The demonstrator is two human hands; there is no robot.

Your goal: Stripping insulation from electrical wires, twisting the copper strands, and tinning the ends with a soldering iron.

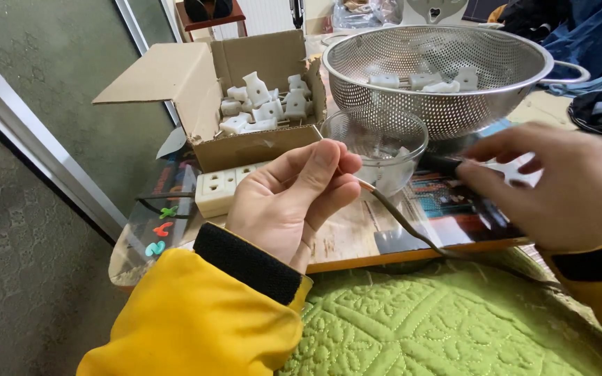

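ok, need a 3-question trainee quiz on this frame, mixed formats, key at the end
1. True or false: the open brown cardboard box holds white plastic parts.
2. Which hand pinches the end of the thin dark cable? A left hand B right hand C neither
3. Fill in: the small clear glass bowl stands in front of the perforated steel ____.

Key: 1 true. 2 A; the right hand holds a dark tool near it. 3 colander.
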